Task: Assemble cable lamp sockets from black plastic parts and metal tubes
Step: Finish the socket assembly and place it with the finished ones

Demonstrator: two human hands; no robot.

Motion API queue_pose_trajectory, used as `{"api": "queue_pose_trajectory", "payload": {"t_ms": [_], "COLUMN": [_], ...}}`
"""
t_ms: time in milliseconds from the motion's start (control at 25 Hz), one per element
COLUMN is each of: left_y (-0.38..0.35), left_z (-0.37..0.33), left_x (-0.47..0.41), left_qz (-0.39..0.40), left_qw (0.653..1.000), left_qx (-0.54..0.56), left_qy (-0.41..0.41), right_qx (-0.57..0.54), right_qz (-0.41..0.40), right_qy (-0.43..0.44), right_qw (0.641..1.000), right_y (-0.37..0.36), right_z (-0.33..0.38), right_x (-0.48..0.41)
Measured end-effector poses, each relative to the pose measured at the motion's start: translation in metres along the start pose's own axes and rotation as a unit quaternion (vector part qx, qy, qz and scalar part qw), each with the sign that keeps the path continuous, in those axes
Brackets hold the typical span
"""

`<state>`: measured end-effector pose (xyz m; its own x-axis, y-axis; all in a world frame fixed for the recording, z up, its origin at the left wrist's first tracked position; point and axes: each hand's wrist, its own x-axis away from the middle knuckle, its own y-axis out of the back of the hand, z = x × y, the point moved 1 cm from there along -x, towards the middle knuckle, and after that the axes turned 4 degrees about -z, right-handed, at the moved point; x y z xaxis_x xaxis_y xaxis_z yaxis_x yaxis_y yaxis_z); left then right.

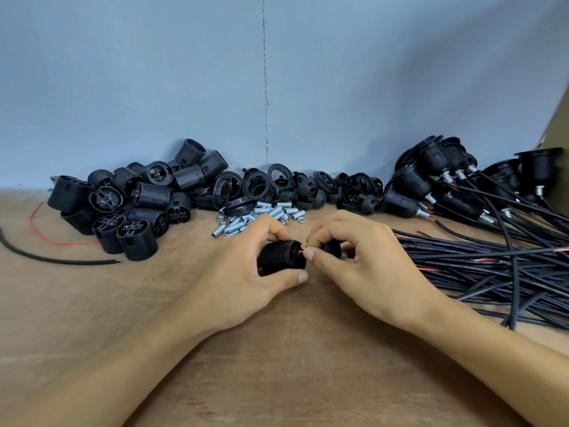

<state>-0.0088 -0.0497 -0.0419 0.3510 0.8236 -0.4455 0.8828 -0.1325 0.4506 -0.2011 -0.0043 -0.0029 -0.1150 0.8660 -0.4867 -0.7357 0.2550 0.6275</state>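
Black cap (332, 248) half behind right hand (366, 269) — socket (281, 257) half behind left hand (240, 275)

Left hand (243, 272) grips ribbed socket body (281, 257) | right hand (354, 257) pinches red wire (303, 250), holds black cap (332, 249) | wooden table (277, 365)

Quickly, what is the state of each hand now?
Left hand: grips the ribbed socket body.
Right hand: pinches the red wire, with the black cap under its fingers.
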Motion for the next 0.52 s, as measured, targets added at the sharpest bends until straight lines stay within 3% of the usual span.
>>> {"api": "queue_pose_trajectory", "payload": {"t_ms": [520], "left_y": [0.0015], "left_z": [-0.0028], "left_x": [0.0009], "left_qz": [-0.002], "left_qw": [1.0], "left_qx": [0.022], "left_qy": [-0.007], "right_qx": [-0.055], "right_qz": [-0.014], "right_qy": [-0.012], "right_qw": [0.998], "right_y": [-0.0001], "right_z": [-0.001], "right_x": [0.0013]}}
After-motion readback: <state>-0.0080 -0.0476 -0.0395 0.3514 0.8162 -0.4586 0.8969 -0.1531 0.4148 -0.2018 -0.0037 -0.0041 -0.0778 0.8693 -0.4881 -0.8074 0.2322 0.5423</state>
